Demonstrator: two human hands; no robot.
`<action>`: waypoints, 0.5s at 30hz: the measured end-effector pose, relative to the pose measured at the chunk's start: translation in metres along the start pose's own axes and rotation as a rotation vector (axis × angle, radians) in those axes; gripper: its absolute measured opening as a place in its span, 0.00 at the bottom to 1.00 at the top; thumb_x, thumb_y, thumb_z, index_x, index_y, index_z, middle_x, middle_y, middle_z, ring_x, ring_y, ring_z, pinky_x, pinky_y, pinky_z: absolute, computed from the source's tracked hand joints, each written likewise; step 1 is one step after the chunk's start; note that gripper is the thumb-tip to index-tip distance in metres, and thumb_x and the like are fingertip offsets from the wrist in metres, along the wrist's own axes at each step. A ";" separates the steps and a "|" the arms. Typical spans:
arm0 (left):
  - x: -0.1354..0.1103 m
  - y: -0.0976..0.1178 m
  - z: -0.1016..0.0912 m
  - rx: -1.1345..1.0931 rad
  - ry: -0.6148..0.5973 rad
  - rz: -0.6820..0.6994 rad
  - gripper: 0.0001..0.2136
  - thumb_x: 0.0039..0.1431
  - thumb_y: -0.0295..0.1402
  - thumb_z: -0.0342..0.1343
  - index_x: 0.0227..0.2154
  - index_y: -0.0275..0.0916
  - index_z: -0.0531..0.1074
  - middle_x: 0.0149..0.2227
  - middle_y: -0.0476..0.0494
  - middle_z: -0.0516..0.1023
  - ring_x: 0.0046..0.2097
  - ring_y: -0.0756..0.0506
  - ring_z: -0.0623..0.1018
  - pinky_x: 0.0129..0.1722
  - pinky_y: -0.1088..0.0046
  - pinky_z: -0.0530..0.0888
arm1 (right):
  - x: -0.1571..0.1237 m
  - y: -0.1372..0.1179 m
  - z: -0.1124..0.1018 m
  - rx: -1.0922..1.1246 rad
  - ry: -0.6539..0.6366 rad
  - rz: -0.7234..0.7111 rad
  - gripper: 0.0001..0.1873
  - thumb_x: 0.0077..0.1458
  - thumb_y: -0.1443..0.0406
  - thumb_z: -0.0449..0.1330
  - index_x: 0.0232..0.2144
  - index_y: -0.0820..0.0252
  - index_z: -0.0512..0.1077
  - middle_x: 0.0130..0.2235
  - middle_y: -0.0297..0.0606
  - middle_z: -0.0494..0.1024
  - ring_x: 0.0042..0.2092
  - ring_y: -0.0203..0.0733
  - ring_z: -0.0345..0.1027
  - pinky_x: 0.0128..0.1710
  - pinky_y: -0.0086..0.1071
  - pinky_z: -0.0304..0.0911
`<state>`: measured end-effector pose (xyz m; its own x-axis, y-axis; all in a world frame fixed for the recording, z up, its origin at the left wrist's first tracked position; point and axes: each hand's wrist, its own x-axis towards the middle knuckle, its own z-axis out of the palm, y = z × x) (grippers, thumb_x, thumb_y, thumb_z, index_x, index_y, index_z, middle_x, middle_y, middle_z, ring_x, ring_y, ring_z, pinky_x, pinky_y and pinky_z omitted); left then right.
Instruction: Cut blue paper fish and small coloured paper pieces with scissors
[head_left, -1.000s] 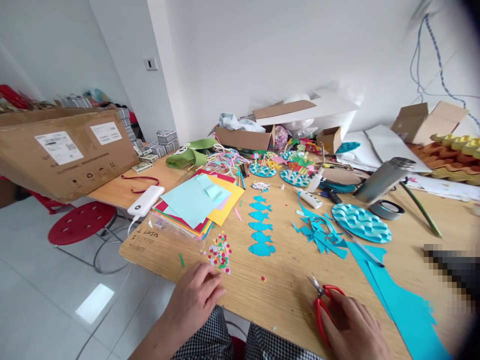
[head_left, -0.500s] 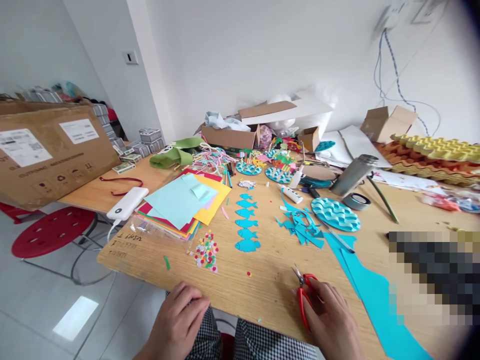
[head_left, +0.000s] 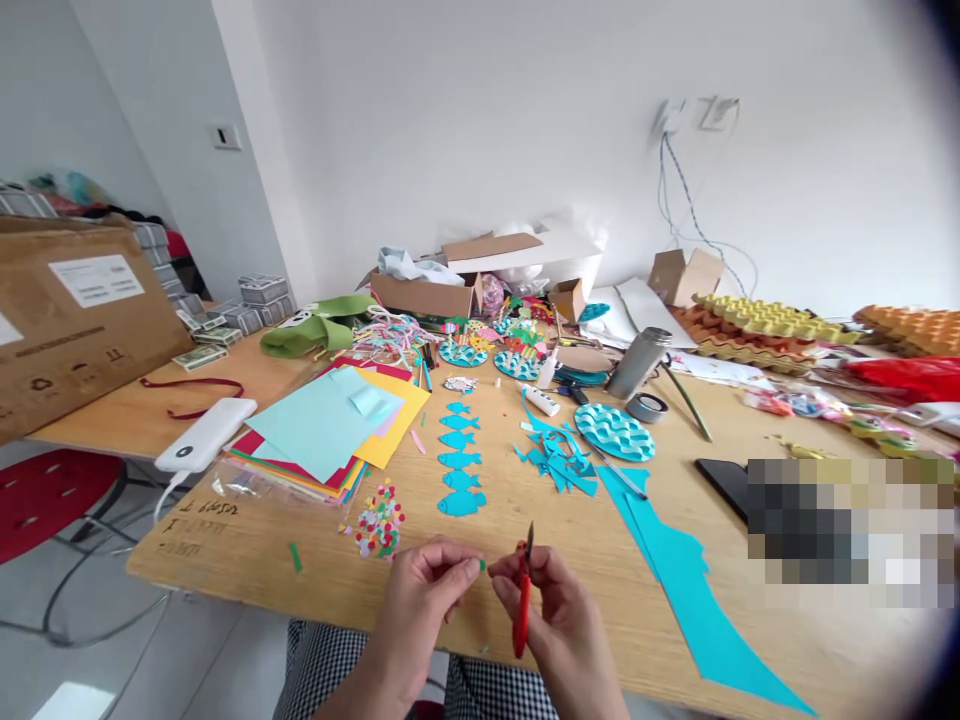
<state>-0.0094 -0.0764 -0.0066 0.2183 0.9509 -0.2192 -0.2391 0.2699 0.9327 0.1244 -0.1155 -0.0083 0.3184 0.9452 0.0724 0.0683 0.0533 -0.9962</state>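
My left hand (head_left: 427,600) is closed in a pinch on a tiny green paper piece (head_left: 482,566) above the table's front edge. Facing it, my right hand (head_left: 566,625) grips red-handled scissors (head_left: 521,610) with their dark blades pointing up. The fingertips of both hands are close together but look slightly apart. Several blue paper fish (head_left: 459,461) lie in a column beyond the hands. Round confetti dots (head_left: 380,522) in mixed colours are scattered left of the fish. A heap of blue paper scraps (head_left: 562,460) lies to the right.
Stacked coloured paper (head_left: 322,425) and a white power bank (head_left: 205,433) lie on the left. A wavy blue disc (head_left: 615,432), a steel flask (head_left: 640,365) and a long blue sheet (head_left: 697,590) are on the right. A cardboard box (head_left: 82,320) stands far left.
Both hands have come together over the table. My left hand now pinches a green piece. The scissors have been lifted and turned upright in my right hand. The view has shifted right.
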 end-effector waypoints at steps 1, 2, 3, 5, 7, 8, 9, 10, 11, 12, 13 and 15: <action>0.000 -0.001 0.001 0.022 0.011 0.024 0.12 0.44 0.41 0.65 0.24 0.35 0.79 0.21 0.50 0.68 0.22 0.54 0.62 0.20 0.78 0.57 | 0.000 0.001 0.002 0.014 -0.024 0.006 0.11 0.48 0.59 0.67 0.28 0.59 0.71 0.29 0.36 0.75 0.34 0.42 0.70 0.35 0.32 0.66; -0.001 -0.003 0.000 0.044 0.021 0.050 0.12 0.45 0.40 0.65 0.25 0.36 0.79 0.22 0.50 0.69 0.22 0.54 0.62 0.20 0.78 0.57 | 0.001 0.002 0.003 0.024 -0.045 0.010 0.11 0.47 0.60 0.68 0.28 0.59 0.71 0.29 0.36 0.75 0.34 0.42 0.70 0.35 0.31 0.66; -0.001 -0.004 0.000 0.064 0.030 0.074 0.11 0.45 0.40 0.65 0.25 0.36 0.79 0.22 0.50 0.69 0.23 0.54 0.62 0.21 0.78 0.57 | 0.001 0.003 0.004 0.032 -0.060 0.011 0.11 0.46 0.61 0.69 0.28 0.60 0.71 0.29 0.36 0.75 0.33 0.41 0.69 0.34 0.31 0.66; -0.001 -0.007 -0.001 0.097 0.044 0.114 0.11 0.46 0.40 0.64 0.25 0.37 0.79 0.22 0.49 0.70 0.23 0.53 0.62 0.21 0.78 0.58 | 0.002 0.005 0.006 0.051 -0.070 0.021 0.12 0.45 0.62 0.69 0.28 0.59 0.71 0.29 0.35 0.74 0.33 0.40 0.68 0.34 0.30 0.65; -0.001 -0.009 -0.001 0.115 0.051 0.142 0.10 0.47 0.40 0.64 0.25 0.37 0.79 0.22 0.49 0.70 0.24 0.52 0.63 0.22 0.77 0.59 | 0.002 0.005 0.008 0.081 -0.049 0.034 0.12 0.45 0.62 0.70 0.28 0.59 0.70 0.29 0.34 0.73 0.32 0.39 0.67 0.33 0.29 0.65; -0.001 -0.009 -0.001 0.121 0.049 0.149 0.11 0.47 0.40 0.64 0.25 0.37 0.79 0.22 0.49 0.70 0.24 0.52 0.64 0.22 0.77 0.59 | 0.002 0.004 0.009 0.093 -0.042 0.042 0.13 0.45 0.61 0.70 0.28 0.59 0.70 0.29 0.34 0.73 0.32 0.39 0.66 0.32 0.29 0.65; -0.001 -0.009 -0.001 0.124 0.042 0.148 0.11 0.46 0.40 0.64 0.25 0.37 0.79 0.22 0.49 0.70 0.24 0.51 0.64 0.22 0.77 0.60 | 0.002 0.002 0.009 0.102 -0.036 0.048 0.13 0.45 0.60 0.69 0.27 0.59 0.69 0.29 0.34 0.73 0.32 0.39 0.66 0.32 0.29 0.65; -0.001 -0.008 0.000 0.124 0.034 0.140 0.11 0.46 0.40 0.64 0.25 0.37 0.79 0.22 0.49 0.70 0.24 0.51 0.64 0.22 0.77 0.60 | 0.002 0.001 0.010 0.106 -0.032 0.052 0.13 0.45 0.60 0.69 0.27 0.59 0.69 0.29 0.34 0.72 0.32 0.39 0.66 0.32 0.29 0.65; -0.001 -0.007 0.000 0.121 0.024 0.122 0.11 0.46 0.41 0.64 0.25 0.36 0.78 0.21 0.50 0.69 0.23 0.51 0.64 0.22 0.77 0.60 | 0.002 -0.001 0.010 0.104 -0.029 0.053 0.14 0.45 0.59 0.69 0.27 0.59 0.69 0.28 0.34 0.72 0.32 0.39 0.66 0.32 0.29 0.65; -0.001 -0.005 -0.001 0.118 0.014 0.101 0.11 0.47 0.41 0.63 0.25 0.36 0.78 0.21 0.50 0.69 0.23 0.52 0.63 0.22 0.77 0.59 | 0.002 -0.003 0.010 0.095 -0.032 0.055 0.14 0.45 0.58 0.69 0.27 0.60 0.69 0.28 0.34 0.72 0.32 0.39 0.66 0.32 0.29 0.64; -0.001 -0.003 -0.001 0.119 0.001 0.083 0.11 0.47 0.40 0.62 0.25 0.36 0.77 0.21 0.51 0.68 0.23 0.52 0.63 0.22 0.77 0.59 | 0.002 -0.005 0.009 0.082 -0.037 0.055 0.15 0.46 0.58 0.69 0.27 0.60 0.69 0.28 0.34 0.72 0.31 0.39 0.66 0.32 0.29 0.64; -0.001 0.002 -0.002 0.156 -0.033 0.084 0.10 0.49 0.39 0.60 0.25 0.36 0.77 0.21 0.50 0.68 0.23 0.51 0.64 0.23 0.77 0.61 | 0.003 -0.007 0.008 0.039 -0.064 0.047 0.15 0.47 0.57 0.68 0.26 0.60 0.68 0.28 0.34 0.72 0.31 0.39 0.66 0.31 0.29 0.64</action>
<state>-0.0122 -0.0764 -0.0052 0.2349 0.9631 -0.1316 -0.1091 0.1606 0.9810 0.1177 -0.1107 -0.0019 0.2588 0.9656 0.0236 0.0171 0.0198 -0.9997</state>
